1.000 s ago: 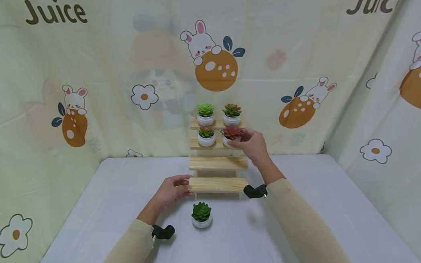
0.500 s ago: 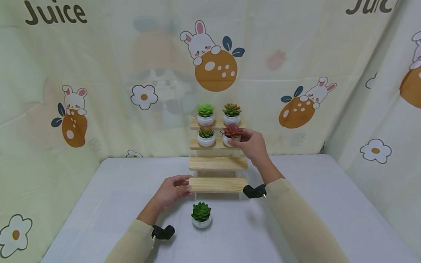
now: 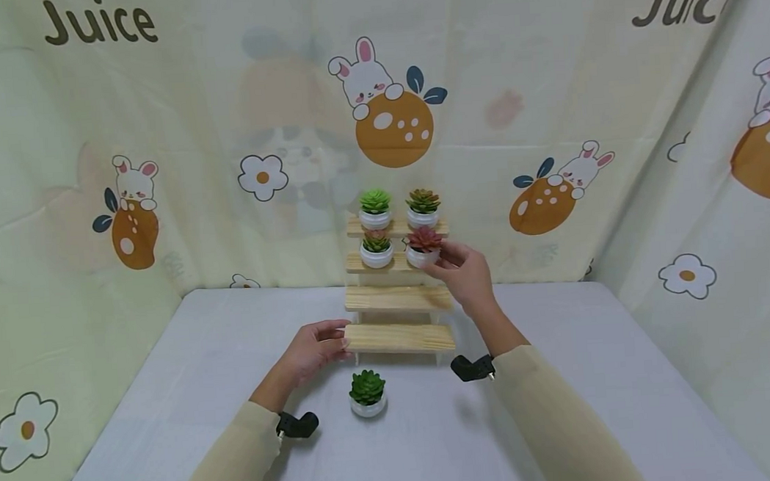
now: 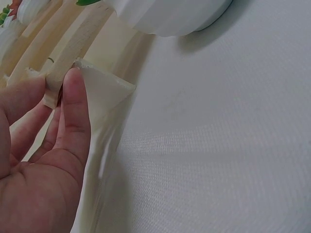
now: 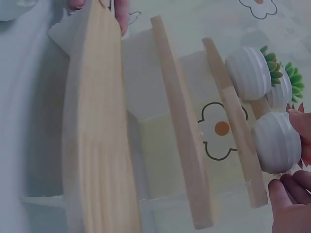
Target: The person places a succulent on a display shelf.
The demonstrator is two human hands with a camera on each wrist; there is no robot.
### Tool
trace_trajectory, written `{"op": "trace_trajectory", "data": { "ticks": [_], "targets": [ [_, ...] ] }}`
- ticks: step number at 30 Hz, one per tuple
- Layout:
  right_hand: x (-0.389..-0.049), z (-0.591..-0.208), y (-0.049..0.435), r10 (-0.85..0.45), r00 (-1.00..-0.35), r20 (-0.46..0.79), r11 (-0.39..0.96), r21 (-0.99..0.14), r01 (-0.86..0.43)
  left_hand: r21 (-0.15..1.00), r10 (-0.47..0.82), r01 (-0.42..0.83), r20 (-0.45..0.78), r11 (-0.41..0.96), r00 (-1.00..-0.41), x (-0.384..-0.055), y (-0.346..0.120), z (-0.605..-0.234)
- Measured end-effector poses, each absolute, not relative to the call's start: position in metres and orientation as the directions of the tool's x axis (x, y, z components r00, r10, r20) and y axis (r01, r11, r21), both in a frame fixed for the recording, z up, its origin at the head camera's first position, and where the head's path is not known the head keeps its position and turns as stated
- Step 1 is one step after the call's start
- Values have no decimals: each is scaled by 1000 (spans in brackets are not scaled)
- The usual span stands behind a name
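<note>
A tiered wooden stand (image 3: 398, 298) bears several potted succulents on its two upper shelves. My left hand (image 3: 315, 348) pinches the left end of the lowest shelf (image 4: 73, 48) between thumb and fingers. At the second shelf from the top, my right hand (image 3: 468, 274) is beside the red succulent (image 3: 425, 239) in its white pot (image 5: 277, 142). In the right wrist view the thumb (image 5: 300, 121) overlaps the pot's rim, and the other fingers lie loosely along its far side. A dark green succulent (image 3: 367, 389) stands on the table before the stand.
A light green succulent (image 3: 374, 201) and a brownish one (image 3: 423, 200) occupy the top shelf. Left of the red one is a green-and-pink succulent (image 3: 376, 241). A printed curtain (image 3: 204, 97) hangs close behind the stand. The table (image 3: 200, 355) has a white cover.
My right hand has eased down and right from the red succulent, showing more of its pot. The left hand keeps its hold on the lowest shelf.
</note>
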State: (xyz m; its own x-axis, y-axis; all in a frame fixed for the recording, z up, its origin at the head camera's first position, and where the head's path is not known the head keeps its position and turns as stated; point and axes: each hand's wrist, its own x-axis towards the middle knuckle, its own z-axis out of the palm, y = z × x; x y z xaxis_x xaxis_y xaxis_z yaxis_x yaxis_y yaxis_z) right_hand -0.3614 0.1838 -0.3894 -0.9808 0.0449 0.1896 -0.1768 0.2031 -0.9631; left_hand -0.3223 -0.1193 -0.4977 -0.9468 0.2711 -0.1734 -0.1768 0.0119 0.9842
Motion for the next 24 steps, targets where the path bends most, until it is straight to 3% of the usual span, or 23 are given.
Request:
{"op": "trace_trajectory", "data": {
  "ticks": [16, 24],
  "targets": [
    [-313, -423, 190, 41, -957, 287, 196, -942, -274, 983, 268, -181, -175, 0, -947, -326, -120, -501],
    [-287, -451, 180, 14, -963, 268, 140, -954, -264, 983, 270, -181, -171, -13, -948, -324, -119, -500]
  ]
}}
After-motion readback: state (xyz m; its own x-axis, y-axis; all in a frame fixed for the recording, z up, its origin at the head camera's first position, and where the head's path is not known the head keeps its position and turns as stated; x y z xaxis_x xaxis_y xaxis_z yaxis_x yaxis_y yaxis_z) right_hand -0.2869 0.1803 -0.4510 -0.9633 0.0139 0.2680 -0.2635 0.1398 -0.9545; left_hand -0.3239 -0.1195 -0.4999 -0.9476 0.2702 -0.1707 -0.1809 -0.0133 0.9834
